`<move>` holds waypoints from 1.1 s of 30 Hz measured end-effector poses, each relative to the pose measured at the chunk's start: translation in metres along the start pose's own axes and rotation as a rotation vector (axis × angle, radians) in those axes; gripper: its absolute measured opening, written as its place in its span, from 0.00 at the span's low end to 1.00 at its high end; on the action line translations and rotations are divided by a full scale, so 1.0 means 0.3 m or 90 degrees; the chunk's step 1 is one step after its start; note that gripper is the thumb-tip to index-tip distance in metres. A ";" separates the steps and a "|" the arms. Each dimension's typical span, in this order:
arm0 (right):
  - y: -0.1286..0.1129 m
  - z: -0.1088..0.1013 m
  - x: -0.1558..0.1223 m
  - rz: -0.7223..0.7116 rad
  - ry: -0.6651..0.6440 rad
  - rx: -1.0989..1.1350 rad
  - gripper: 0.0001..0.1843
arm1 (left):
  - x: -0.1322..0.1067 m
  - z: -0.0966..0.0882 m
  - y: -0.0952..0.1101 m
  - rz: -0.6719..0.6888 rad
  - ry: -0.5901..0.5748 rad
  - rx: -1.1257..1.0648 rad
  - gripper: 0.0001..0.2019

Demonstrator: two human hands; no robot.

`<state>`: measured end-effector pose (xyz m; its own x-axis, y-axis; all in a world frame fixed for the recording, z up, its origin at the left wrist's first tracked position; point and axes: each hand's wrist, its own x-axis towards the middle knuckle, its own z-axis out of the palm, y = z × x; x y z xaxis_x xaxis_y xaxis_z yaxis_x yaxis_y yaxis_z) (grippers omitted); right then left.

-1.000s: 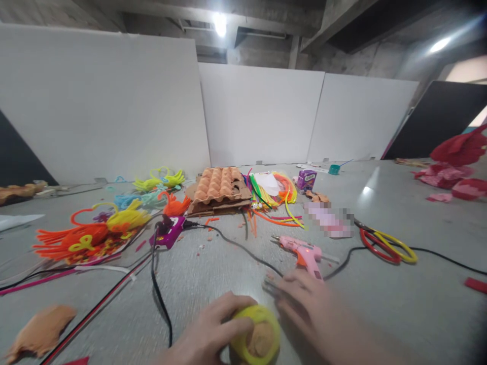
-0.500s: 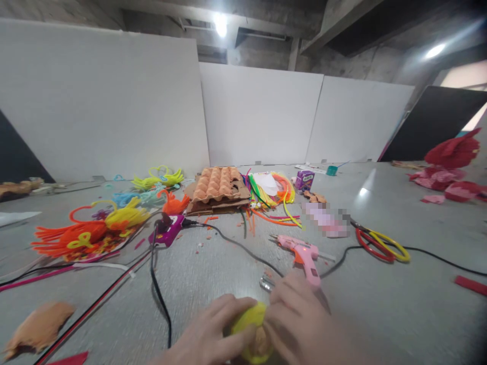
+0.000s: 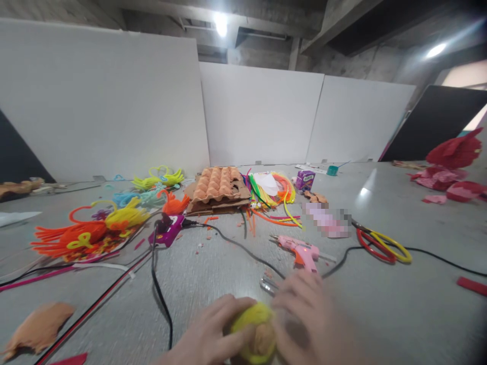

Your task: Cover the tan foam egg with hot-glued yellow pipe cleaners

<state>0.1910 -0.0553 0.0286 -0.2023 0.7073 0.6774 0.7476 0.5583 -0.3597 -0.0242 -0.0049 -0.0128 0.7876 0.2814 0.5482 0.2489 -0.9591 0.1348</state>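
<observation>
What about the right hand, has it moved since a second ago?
Yes, a little. Against the still pink glue gun, the right hand has drawn down and left, onto the yellow fuzzy ball that the left hand holds.

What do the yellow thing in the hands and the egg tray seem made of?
The yellow ring looks like fuzzy pipe cleaner wound round a tan core, perhaps cardboard. The egg tray seems moulded paper pulp: dull orange-brown, rounded cups.

White wall panels back a grey floor under ceiling lights.
</observation>
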 end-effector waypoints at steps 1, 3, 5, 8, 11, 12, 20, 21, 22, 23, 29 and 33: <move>0.015 -0.018 0.008 0.014 -0.015 0.003 0.05 | 0.000 -0.001 0.001 -0.019 0.010 -0.011 0.20; 0.055 -0.046 0.019 0.043 -0.062 -0.013 0.07 | 0.002 -0.006 0.006 -0.061 0.019 -0.036 0.21; 0.096 -0.056 0.020 0.077 -0.147 -0.045 0.05 | 0.006 -0.007 0.010 -0.102 0.025 -0.061 0.23; 0.136 -0.037 0.005 0.094 -0.295 -0.080 0.04 | 0.013 -0.002 0.011 -0.149 0.053 -0.090 0.27; 0.142 -0.008 -0.013 0.094 -0.358 -0.122 0.07 | 0.018 0.004 0.005 -0.180 0.066 -0.095 0.29; 0.141 -0.004 -0.016 0.099 -0.353 -0.130 0.08 | 0.020 0.004 0.003 -0.187 0.063 -0.098 0.29; 0.127 -0.059 -0.014 0.060 -0.288 0.002 0.22 | 0.025 -0.008 -0.002 -0.236 0.034 -0.175 0.26; 0.120 -0.060 -0.014 0.050 -0.302 0.006 0.22 | 0.026 -0.008 -0.001 -0.238 0.037 -0.181 0.26; 0.112 -0.059 -0.014 0.039 -0.311 0.004 0.22 | 0.027 -0.008 0.000 -0.240 0.041 -0.184 0.26; 0.105 -0.056 -0.014 0.028 -0.320 0.000 0.21 | 0.028 -0.007 0.001 -0.241 0.045 -0.185 0.25; 0.083 -0.041 -0.004 0.017 -0.356 -0.038 0.22 | 0.048 -0.009 0.006 -0.253 0.049 -0.183 0.25; 0.078 -0.051 0.007 0.039 -0.386 -0.038 0.21 | 0.053 -0.011 0.004 -0.251 0.052 -0.199 0.25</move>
<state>0.2178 -0.0476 0.0315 -0.4688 0.8678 0.1644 0.7997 0.4961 -0.3381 -0.0133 -0.0018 -0.0013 0.6175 0.6328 0.4671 0.3278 -0.7469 0.5785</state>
